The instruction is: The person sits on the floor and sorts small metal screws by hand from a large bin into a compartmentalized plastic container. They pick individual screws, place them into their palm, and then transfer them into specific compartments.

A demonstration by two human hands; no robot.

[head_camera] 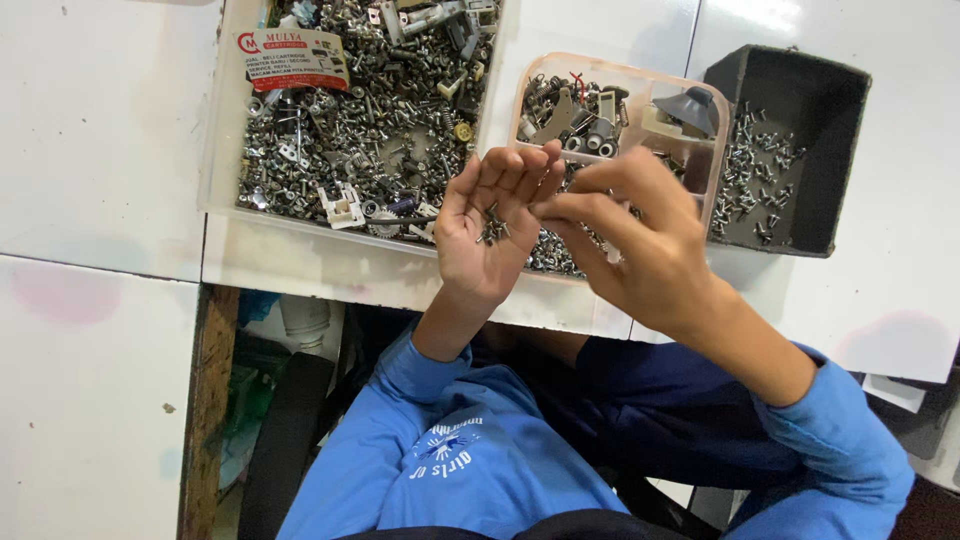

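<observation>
Head view, looking down over a white worktop (100, 150) at both hands, raised above it.

Left hand (488, 232): palm up, fingers loosely curled into a cup. A small pile of dark screws (491, 228) lies in the hollow of the palm. Grip is a shallow open cup, not closed around the pile.

Right hand (640, 240): back of hand toward the camera, thumb and forefinger brought together at their tips just beside the left fingertips, above the pile. Whether a screw is pinched between the tips cannot be told; the contact point is too small to resolve. A thin dark rod-like piece (400, 221) lies level with the left palm and reaches out to its left; which hand has it, or whether it rests in the tray below, is unclear.

Both forearms in blue sleeves (830, 430).

Surroundings on the worktop:
- Large clear tray (222, 120), upper left, filled with mixed silver screws, springs, small metal and white plastic parts; a printed card lies on top at its near-left corner.
- Pinkish divided plastic box (620, 68), directly behind the hands, partly hidden by them. Compartments hold springs and metal brackets, small rollers, a grey cone-shaped piece, and loose screws.
- Black open box (835, 120), far right, just beside the divided box, with silver screws scattered along its left side.

Worktop edge runs below the hands; the lap in blue clothing shows beneath it.
</observation>
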